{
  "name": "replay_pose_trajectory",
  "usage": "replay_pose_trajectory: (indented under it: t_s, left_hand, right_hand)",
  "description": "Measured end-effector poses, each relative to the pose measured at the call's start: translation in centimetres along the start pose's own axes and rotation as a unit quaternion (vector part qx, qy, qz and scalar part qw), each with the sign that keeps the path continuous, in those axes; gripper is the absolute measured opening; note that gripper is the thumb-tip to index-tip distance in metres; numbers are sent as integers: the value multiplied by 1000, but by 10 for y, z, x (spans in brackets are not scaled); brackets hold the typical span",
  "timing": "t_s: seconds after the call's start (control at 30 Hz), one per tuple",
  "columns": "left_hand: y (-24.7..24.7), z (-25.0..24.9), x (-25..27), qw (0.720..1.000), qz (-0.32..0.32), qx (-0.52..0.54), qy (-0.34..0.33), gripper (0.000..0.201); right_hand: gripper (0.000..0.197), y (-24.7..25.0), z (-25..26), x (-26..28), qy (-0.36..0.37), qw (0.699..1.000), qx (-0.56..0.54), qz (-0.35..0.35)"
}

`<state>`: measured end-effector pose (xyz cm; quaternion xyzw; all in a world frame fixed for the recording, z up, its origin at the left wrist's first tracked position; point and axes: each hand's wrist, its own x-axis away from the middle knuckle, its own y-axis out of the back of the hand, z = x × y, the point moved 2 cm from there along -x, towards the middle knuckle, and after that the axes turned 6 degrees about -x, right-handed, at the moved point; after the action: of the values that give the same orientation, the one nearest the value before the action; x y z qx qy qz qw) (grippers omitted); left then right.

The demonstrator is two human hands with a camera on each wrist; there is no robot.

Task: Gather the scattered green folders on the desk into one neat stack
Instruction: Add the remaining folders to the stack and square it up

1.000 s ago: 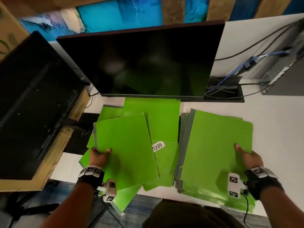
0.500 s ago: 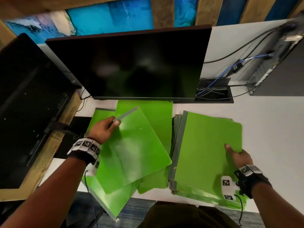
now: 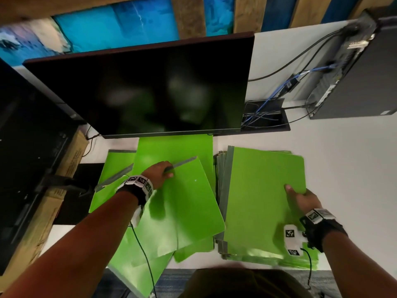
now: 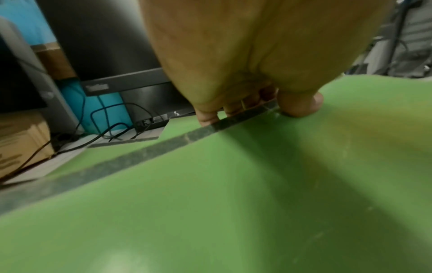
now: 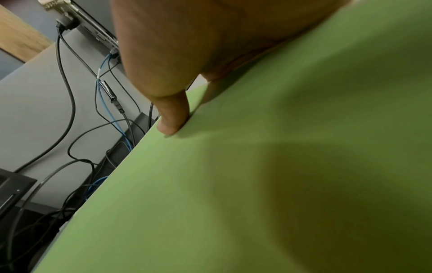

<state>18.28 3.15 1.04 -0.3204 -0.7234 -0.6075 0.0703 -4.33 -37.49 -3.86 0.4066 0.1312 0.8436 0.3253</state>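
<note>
Left hand, moved from near to far edge, now pinches the loose folder by its grey spine; right hand stays gripping the stack, likely awaiting transfer.

Black wrist straps, white coded tags, perhaps green cable.

A dark monitor is standing at the far middle, a second screen is leaning at left over a cardboard box, and a computer tower with cables is sitting far right.
</note>
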Motion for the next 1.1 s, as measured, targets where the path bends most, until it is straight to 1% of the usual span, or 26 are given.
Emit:
replay_pose_trajectory:
  t_s: [0.07, 0.13, 0.2, 0.27, 0.33, 0.37, 0.43, 0.5, 0.57, 0.6, 0.67, 0.7, 0.73, 0.8, 0.87, 0.9, 0.93, 1.0, 1.07, 1.1]
  left_hand:
    - [4, 6, 4, 1000, 2, 30, 4, 11]
    - [10, 19, 14, 996, -37, 82, 21, 20]
    - [11, 38, 24, 992, -71, 90, 59, 29]
    - [3, 68, 32, 986, -80, 74, 123, 35]
    - [-9, 97, 35, 976, -99, 35, 193, 48]
    - [-15, 108, 37, 966, -108, 30, 232, 54]
    - [-27, 120, 39, 948, -126, 42, 289, 55]
    - [-37, 125, 44, 941, -126, 55, 310, 53]
    - [-46, 127, 51, 939, -118, 88, 311, 54]
    - [-50, 128, 55, 940, -122, 109, 301, 53]
    - [-57, 126, 68, 939, -147, 136, 279, 47]
    - [-59, 126, 75, 933, -163, 153, 282, 45]
    - [-62, 128, 82, 923, -188, 171, 289, 46]
    - [-68, 133, 99, 892, -219, 193, 344, 55]
    - [-75, 140, 115, 846, -227, 227, 427, 74]
    - [-76, 140, 122, 820, -235, 241, 463, 80]
    - [-77, 141, 129, 803, -231, 241, 493, 79]
    - [-78, 138, 141, 776, -204, 246, 544, 73]
    - [-83, 139, 151, 749, -179, 267, 579, 74]
    - [-87, 140, 156, 730, -176, 281, 598, 77]
  right_hand:
    - [54, 0, -3, 0, 4, 1000, 2, -6]
    - [54, -1, -4, 0, 7, 1000, 0, -8]
    - [55, -1, -3, 0, 10, 1000, 7, -11]
    - [57, -1, -4, -1, 12, 1000, 14, -18]
    - [59, -1, -4, -3, 12, 1000, 19, -21]
    - [59, -1, -5, -4, 12, 999, 20, -21]
    - [61, -1, -5, -5, 13, 999, 23, -23]
    - [61, -1, -5, -5, 12, 999, 30, -22]
    - [61, -1, -6, -7, 12, 999, 28, -18]
    - [60, -1, -6, -7, 13, 999, 28, -18]
    - [59, -1, -7, -8, 17, 999, 30, -18]
    - [59, -2, -7, -8, 18, 999, 28, -18]
    - [59, -2, -7, -8, 17, 999, 27, -17]
    - [60, -2, -7, -9, 15, 999, 28, -15]
    - [62, -1, -5, -10, 9, 1000, 27, -13]
    - [63, -2, -4, -10, 4, 1000, 23, -11]
    - [63, -3, -3, -10, 0, 1000, 19, -9]
    - [62, -5, -3, -8, 2, 1000, 14, -7]
    - [62, -8, -4, -7, 9, 1000, 16, -2]
    - [63, -9, -4, -7, 11, 1000, 21, -1]
